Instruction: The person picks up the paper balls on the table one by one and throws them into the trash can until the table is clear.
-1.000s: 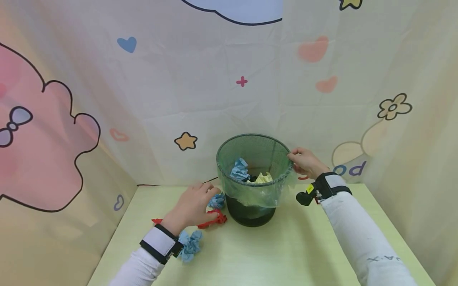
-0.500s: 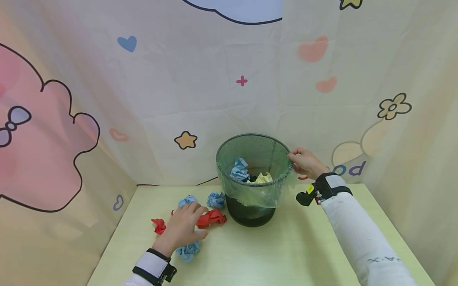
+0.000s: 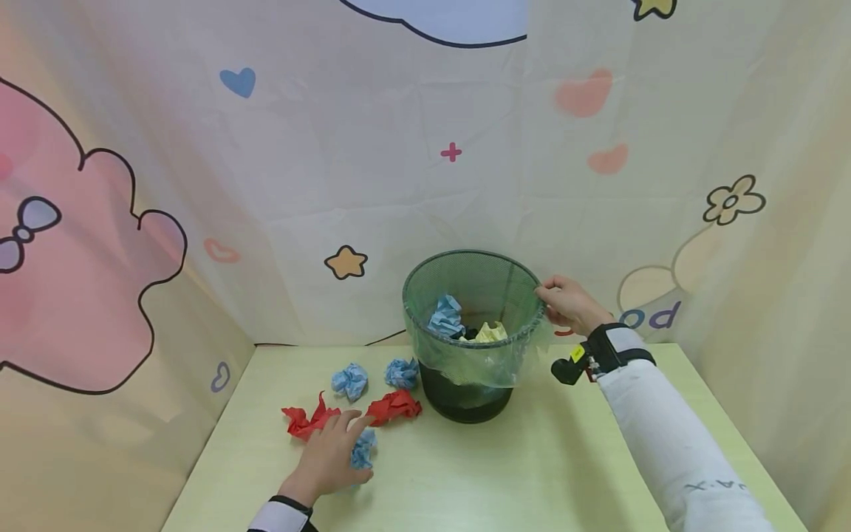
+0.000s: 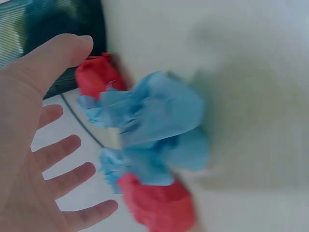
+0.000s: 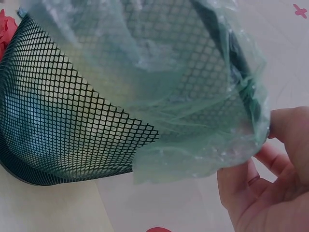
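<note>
My left hand [image 3: 327, 456] hovers with spread fingers beside a crumpled blue paper ball [image 3: 363, 448] near the front of the table. In the left wrist view that same blue paper [image 4: 159, 111] lies beyond the fingers, apart from them. At the rim of a dark mesh wastebasket [image 3: 465, 403], my right hand [image 3: 573, 303] pinches the edge, where a thin green plastic liner [image 5: 193, 121] folds over. Blue paper [image 3: 446, 316] and pale yellow paper [image 3: 490, 332] sit inside the basket. Part of the blue ball is hidden behind my left hand in the head view.
Two more blue paper balls [image 3: 350, 381] lie left of the basket. Crumpled red paper [image 3: 394, 407] rests close to its base, and further red paper [image 3: 307, 420] lies farther left. A printed curtain [image 3: 372, 185] hangs behind the pale table [image 3: 545, 473].
My left hand has moved back toward me and left, from near the basket to the front blue ball, uncovering red and blue paper. The right hand stays on the rim.
</note>
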`<state>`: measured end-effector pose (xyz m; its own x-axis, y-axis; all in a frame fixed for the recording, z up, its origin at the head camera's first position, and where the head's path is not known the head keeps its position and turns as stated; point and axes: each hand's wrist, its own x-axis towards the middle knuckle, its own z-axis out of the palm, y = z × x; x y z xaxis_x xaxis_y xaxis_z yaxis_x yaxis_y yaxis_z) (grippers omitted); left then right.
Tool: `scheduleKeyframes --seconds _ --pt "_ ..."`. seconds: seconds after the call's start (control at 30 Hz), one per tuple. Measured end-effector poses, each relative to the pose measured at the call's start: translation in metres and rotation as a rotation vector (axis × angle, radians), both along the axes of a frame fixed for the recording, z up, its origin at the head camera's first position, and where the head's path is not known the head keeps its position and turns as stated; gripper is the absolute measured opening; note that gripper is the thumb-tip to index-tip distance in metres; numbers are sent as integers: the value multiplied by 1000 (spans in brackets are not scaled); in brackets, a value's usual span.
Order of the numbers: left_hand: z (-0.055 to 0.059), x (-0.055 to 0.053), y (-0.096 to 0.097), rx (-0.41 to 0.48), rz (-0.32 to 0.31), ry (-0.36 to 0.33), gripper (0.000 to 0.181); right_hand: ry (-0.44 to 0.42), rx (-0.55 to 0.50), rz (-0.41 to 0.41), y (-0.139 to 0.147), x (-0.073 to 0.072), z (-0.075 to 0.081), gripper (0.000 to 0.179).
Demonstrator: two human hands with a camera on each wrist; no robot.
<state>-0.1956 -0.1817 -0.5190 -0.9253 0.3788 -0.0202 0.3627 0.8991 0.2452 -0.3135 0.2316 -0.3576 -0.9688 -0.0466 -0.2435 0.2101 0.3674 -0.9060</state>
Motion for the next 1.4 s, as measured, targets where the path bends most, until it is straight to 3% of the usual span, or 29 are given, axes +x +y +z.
scheduleKeyframes --seconds 0.13,0.6,1.4 --pt "-12 4 -2 17 32 -42 80 1 -4 0 0 2 1 16" --pt "-36 7 -4 13 56 -128 80 -14 -2 -2 2 1 -2 15" --pt "-45 2 4 -2 5 -126 66 -11 -34 11 1 0 1 13"
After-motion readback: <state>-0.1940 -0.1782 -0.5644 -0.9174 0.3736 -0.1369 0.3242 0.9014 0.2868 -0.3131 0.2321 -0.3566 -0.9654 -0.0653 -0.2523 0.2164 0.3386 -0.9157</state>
